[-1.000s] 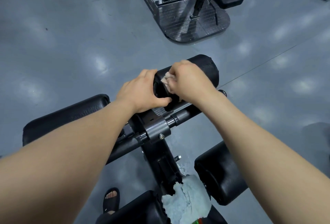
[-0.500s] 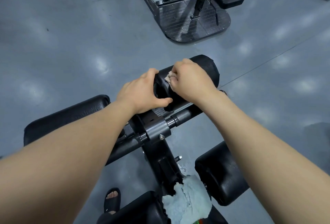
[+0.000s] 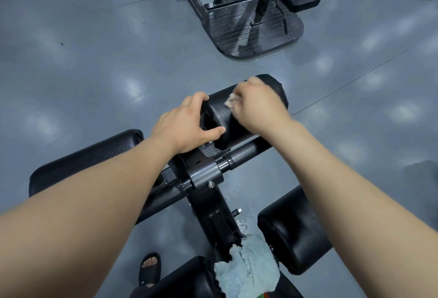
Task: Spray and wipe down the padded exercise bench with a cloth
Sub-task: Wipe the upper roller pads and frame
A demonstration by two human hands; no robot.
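Observation:
A black padded roller [image 3: 239,119] sits on the far end of the bench's dark metal frame [image 3: 206,176]. My left hand [image 3: 184,127] grips the roller's left end, thumb underneath and fingers over the top. My right hand [image 3: 258,105] is curled round a small whitish cloth [image 3: 230,101] and presses it on the top of the roller; only a corner of the cloth shows. Other black pads of the bench lie at the left [image 3: 90,157] and lower right [image 3: 291,229].
A light blue rag [image 3: 248,271] lies bunched at the bench's near end, next to the lower pads. A sandalled foot [image 3: 150,267] stands on the grey floor below. Another black machine with a ribbed footplate [image 3: 251,29] stands farther off.
My right hand has slid the cloth to the right and up over the roller, baring more of the pad between the hands. The left hand keeps its grip.

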